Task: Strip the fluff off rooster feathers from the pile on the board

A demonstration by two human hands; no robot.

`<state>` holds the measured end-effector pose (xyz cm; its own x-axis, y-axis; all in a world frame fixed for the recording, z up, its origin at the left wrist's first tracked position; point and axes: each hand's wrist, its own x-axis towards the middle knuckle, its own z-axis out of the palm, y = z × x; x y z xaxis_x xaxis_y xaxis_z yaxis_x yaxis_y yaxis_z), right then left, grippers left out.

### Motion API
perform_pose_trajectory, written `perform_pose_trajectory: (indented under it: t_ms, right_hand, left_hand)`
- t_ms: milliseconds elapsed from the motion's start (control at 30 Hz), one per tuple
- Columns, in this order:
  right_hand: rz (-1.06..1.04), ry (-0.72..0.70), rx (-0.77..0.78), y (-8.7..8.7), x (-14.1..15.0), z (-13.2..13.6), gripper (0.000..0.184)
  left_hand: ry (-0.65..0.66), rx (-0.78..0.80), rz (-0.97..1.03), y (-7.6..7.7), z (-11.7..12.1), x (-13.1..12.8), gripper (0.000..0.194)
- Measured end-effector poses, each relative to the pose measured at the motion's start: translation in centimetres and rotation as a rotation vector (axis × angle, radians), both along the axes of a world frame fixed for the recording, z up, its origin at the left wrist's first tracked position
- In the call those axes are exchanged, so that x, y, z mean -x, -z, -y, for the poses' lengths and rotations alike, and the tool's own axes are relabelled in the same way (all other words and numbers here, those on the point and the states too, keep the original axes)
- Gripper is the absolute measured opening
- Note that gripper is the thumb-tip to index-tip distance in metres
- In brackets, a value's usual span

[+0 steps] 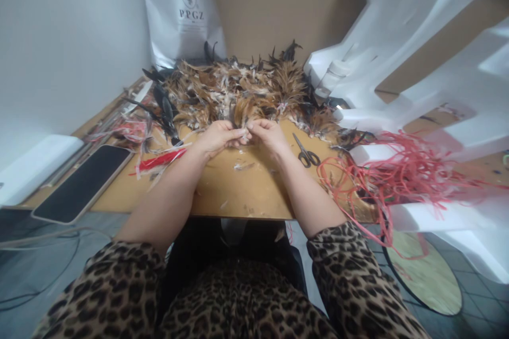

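A small feather bunch (243,110) is held by the left hand (219,136) and the right hand (271,137) over the table (238,190).
What is inside the white bag (183,37) is hidden; the bunch's lower end is covered by fingers and hardly made out; the fingertips of both hands are pinched upon it, close together, just before the feather pile (222,82).
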<state>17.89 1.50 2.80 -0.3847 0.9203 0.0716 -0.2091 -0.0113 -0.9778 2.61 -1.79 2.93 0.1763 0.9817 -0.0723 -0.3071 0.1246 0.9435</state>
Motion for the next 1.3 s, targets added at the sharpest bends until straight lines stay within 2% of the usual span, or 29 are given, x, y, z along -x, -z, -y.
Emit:
perform_pose_trajectory:
  t_ms: [67,267,400,767,933,1033,1133,1300]
  right_hand:
    - [-0.037,-0.033,0.042,0.2,0.1,-0.1,0.031]
    - [-0.069,0.087,0.022,0.4,0.1,-0.4,0.031]
    - [-0.044,0.064,0.03,0.5,0.3,-0.3,0.031]
    - [0.038,0.122,-0.091,0.7,0.7,0.0,0.027]
    - [0.112,0.149,-0.176,1.2,0.5,-0.6,0.024]
    - [0.232,0.155,-0.258,1.6,0.0,-1.1,0.019]
    - [0.45,0.1,-0.371,2.0,-0.4,-1.3,0.014]
    - [0.873,0.113,-0.753,2.4,-0.1,-0.9,0.016]
  left_hand:
    - [-0.006,0.006,0.011,0.2,-0.1,0.0,0.017]
    - [-0.059,0.055,0.042,0.8,-0.7,0.4,0.017]
    - [-0.048,0.093,0.033,0.7,-0.6,0.2,0.016]
    - [-0.037,0.081,0.011,0.4,-0.3,-0.1,0.009]
    - [-0.105,0.075,0.0,0.3,-0.5,0.2,0.014]
    - [-0.22,0.062,0.065,0.2,-0.9,0.7,0.013]
    - [-0.322,0.083,0.134,0.1,-1.2,1.2,0.014]
    - [-0.299,0.062,0.122,0.5,-1.4,1.3,0.011]
